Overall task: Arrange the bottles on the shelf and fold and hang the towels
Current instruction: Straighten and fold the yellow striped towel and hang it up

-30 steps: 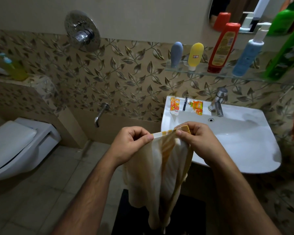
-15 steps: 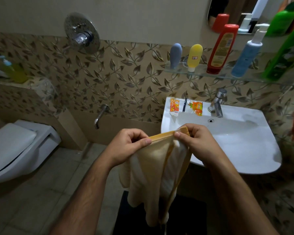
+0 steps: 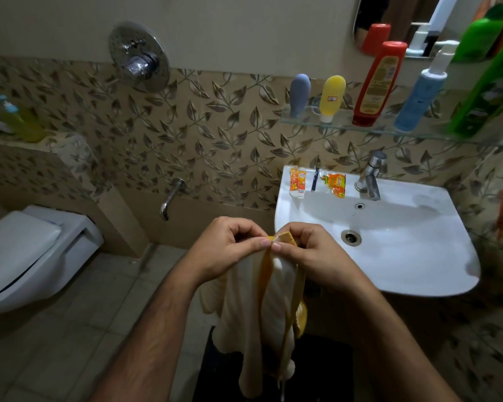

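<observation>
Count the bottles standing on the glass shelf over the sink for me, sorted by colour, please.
Grey-blue: 1, the small tube
Yellow: 1, the squat tube
Red: 1, the tall bottle
Light blue: 1, the pump bottle
Green: 1, the big bottle at the right edge
Total: 5 on the glass shelf; mirror reflections not counted.

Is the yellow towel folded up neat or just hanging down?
Hanging down. Both hands pinch the towel at its top edge, and it droops loosely.
</observation>
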`<act>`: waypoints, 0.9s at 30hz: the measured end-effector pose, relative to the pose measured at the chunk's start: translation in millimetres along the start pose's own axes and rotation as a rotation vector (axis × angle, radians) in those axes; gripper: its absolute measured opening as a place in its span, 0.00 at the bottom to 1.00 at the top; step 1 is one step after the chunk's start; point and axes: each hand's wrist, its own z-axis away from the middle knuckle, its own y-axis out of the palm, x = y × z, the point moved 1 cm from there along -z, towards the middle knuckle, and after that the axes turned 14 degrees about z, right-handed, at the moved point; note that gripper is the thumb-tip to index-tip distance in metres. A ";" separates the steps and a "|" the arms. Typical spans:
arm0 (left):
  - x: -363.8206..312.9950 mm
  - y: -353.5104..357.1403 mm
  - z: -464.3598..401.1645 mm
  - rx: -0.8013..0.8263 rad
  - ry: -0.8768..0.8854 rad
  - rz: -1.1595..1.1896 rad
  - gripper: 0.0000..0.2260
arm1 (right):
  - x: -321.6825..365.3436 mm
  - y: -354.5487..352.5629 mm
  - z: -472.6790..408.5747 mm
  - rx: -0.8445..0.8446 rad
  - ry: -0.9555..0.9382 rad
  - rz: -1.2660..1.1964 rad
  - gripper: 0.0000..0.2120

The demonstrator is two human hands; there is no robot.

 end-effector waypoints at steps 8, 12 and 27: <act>3.4 -24.9 7.3 -0.066 -0.073 0.024 0.02 | -19.3 -29.0 -0.5 -0.170 0.066 0.085 0.05; 0.7 -18.8 1.5 -0.087 -0.032 -0.010 0.02 | -17.8 -23.3 -1.3 -0.135 0.066 0.032 0.05; 2.3 -16.8 3.6 -0.067 -0.090 0.032 0.06 | -14.2 -31.4 -2.6 -0.186 0.025 0.017 0.06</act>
